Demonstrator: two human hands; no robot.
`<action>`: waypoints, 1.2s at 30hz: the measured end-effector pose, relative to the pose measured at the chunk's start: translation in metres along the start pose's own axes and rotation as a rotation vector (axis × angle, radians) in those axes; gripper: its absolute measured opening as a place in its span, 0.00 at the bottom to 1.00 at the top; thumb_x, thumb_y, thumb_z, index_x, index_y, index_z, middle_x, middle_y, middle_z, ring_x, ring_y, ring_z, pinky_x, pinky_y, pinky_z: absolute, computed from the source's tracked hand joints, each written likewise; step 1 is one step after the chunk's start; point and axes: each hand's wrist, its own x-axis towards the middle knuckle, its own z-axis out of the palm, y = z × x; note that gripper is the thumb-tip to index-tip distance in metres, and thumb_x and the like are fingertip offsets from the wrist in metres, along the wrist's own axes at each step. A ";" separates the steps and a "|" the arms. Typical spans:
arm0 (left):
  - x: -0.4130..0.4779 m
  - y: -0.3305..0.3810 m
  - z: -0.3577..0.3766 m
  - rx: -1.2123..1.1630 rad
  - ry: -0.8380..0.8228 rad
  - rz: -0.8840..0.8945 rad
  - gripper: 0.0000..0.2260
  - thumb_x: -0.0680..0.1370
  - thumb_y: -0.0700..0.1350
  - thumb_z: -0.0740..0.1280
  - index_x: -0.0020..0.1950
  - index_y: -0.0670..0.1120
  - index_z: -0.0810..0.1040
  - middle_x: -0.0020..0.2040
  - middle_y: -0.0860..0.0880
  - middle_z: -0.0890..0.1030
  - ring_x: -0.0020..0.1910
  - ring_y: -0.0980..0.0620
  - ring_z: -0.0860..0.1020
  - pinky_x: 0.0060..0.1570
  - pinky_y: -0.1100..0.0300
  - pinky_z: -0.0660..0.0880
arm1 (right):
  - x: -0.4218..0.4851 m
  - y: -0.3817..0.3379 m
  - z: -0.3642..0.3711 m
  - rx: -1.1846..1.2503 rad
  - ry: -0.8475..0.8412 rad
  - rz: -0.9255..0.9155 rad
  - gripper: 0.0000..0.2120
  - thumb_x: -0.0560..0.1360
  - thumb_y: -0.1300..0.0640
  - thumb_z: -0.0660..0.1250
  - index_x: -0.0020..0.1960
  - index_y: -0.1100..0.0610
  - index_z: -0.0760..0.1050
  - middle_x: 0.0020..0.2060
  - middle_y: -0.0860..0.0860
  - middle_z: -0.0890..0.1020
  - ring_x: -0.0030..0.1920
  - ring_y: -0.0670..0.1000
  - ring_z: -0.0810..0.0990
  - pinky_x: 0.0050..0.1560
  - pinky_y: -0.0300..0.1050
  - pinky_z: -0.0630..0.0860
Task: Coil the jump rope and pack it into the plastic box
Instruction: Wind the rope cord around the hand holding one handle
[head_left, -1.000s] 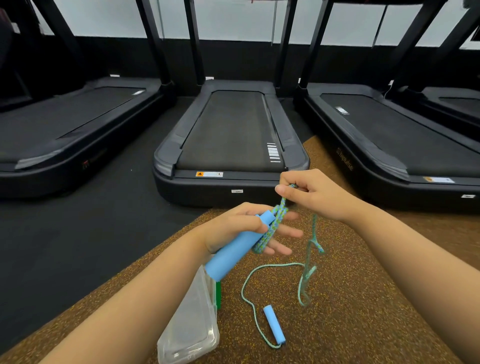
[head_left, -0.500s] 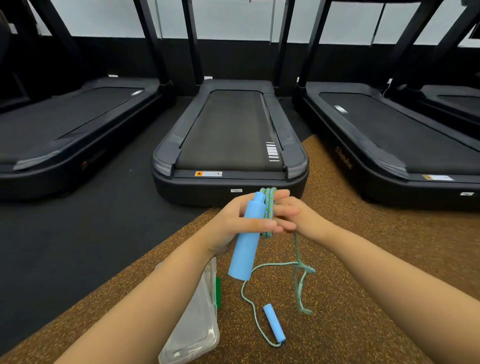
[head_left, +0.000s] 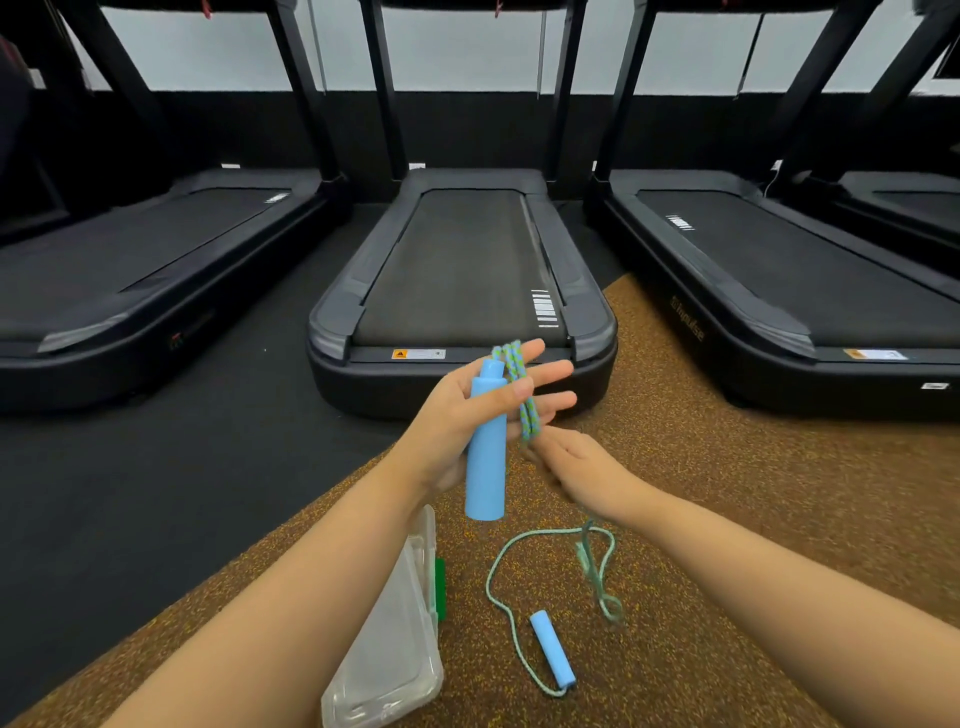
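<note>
The left hand (head_left: 467, 415) pins the upright blue handle (head_left: 487, 447) and rope (head_left: 521, 395) loops under its thumb; the right hand's (head_left: 576, 462) grip is blurred (cannot tell). The plastic box (head_left: 395, 644) lies on the floor.

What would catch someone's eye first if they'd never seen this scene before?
Probably the bright blue handle held upright in the left hand, with rope loops draped over its fingers. Below, the second handle and loose rope lie on the speckled brown floor, beside a clear plastic box. Three treadmills line the background.
</note>
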 end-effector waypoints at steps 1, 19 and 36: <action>0.001 0.001 -0.001 -0.001 0.001 0.002 0.20 0.76 0.39 0.61 0.68 0.44 0.69 0.59 0.47 0.82 0.56 0.45 0.82 0.55 0.56 0.79 | -0.002 0.002 0.001 -0.017 0.002 -0.011 0.20 0.82 0.50 0.51 0.32 0.50 0.63 0.21 0.41 0.68 0.24 0.40 0.62 0.30 0.38 0.59; 0.012 -0.017 -0.021 0.044 0.038 -0.057 0.27 0.71 0.35 0.61 0.71 0.43 0.66 0.65 0.44 0.77 0.63 0.44 0.77 0.57 0.59 0.77 | -0.022 0.004 -0.021 -0.400 -0.017 -0.299 0.17 0.79 0.45 0.55 0.33 0.45 0.60 0.24 0.45 0.67 0.27 0.45 0.67 0.33 0.47 0.67; 0.008 -0.024 -0.018 0.698 -0.115 -0.220 0.05 0.69 0.42 0.67 0.43 0.49 0.75 0.40 0.47 0.75 0.39 0.51 0.73 0.42 0.55 0.71 | -0.001 -0.033 -0.059 -0.810 -0.074 -0.562 0.11 0.73 0.46 0.59 0.38 0.52 0.72 0.31 0.45 0.75 0.33 0.47 0.73 0.35 0.49 0.72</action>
